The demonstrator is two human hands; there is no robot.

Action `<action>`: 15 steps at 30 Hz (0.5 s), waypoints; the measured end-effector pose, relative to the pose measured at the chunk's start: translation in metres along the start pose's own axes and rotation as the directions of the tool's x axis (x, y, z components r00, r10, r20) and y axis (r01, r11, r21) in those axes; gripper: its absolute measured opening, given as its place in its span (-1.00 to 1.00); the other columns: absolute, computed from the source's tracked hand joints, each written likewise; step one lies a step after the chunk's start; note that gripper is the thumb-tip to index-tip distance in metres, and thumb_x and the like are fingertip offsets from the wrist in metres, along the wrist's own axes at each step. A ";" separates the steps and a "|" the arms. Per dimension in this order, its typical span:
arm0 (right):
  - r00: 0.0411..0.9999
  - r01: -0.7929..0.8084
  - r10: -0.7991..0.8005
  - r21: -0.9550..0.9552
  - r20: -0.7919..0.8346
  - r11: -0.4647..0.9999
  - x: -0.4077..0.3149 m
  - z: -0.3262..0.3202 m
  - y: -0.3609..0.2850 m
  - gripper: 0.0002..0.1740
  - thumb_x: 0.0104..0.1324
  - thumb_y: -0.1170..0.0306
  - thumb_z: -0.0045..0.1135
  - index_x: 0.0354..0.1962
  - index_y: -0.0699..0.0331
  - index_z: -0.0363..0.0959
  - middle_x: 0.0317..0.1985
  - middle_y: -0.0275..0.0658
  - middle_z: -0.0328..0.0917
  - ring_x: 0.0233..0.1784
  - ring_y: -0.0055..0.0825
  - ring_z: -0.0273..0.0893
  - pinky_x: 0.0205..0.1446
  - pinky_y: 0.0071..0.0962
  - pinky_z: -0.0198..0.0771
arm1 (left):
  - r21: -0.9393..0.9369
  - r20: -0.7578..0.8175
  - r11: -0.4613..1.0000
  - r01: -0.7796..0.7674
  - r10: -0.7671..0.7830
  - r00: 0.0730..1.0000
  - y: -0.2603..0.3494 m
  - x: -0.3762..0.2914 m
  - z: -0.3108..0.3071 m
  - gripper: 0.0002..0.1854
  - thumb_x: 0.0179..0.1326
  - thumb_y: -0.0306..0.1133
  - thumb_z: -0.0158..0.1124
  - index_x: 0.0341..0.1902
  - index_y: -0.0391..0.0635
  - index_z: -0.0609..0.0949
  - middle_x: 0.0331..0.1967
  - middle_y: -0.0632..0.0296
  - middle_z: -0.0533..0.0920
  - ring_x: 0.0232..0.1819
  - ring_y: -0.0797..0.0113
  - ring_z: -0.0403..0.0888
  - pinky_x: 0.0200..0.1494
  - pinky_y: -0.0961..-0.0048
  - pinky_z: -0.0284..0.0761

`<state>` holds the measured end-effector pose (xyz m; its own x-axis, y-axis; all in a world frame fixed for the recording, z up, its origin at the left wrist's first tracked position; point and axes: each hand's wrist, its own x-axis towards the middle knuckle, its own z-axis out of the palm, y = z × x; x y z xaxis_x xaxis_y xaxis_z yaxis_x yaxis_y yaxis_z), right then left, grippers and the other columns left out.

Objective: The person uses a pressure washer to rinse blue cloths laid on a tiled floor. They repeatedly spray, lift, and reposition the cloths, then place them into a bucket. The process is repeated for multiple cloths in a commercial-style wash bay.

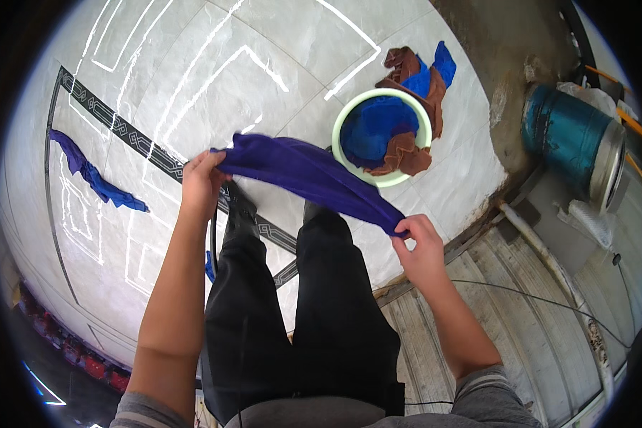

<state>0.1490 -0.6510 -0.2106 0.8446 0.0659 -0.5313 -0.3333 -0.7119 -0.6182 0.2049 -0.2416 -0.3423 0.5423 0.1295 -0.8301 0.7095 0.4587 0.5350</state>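
Observation:
A purple cloth (310, 174) is stretched between my two hands, above the tiled floor and in front of my legs. My left hand (206, 174) grips its left end, and my right hand (417, 243) pinches its right end between thumb and fingers. Just beyond the cloth stands a pale green round tub (430, 120) holding wet-looking blue cloth (379, 128) and a brown cloth (404, 155) that hangs over its rim. Behind the tub, brown and blue cloths (444, 64) lie bunched on the floor. A twisted purple and blue cloth (96, 179) lies on the tiles at the left.
Glossy tiles carry a dark patterned border strip (123, 124). To the right are a teal metal cylinder (564, 139), a clear plastic bottle (594, 222), a worn pipe (545, 267) and a ribbed surface (492, 289) crossed by a thin cable (519, 291).

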 end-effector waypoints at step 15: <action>0.989 0.146 -0.145 0.089 -0.022 0.985 -0.007 0.012 -0.075 -0.71 0.14 0.60 0.40 -0.50 0.26 0.37 -0.47 -0.27 0.48 -0.48 -0.56 0.44 -0.43 -0.53 0.36 | 0.591 -0.029 0.615 0.522 -0.631 0.776 0.045 -0.065 -0.068 -0.62 0.25 -0.03 0.51 -0.09 -0.07 0.71 -0.49 0.42 0.61 -0.61 0.54 0.50 -0.62 0.55 0.41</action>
<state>0.1630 -0.5898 -0.1673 0.8931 0.1529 -0.4230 -0.2419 -0.6296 -0.7383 0.1706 -0.1693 -0.2753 -0.0401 -0.1631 -0.9858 0.9854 -0.1700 -0.0119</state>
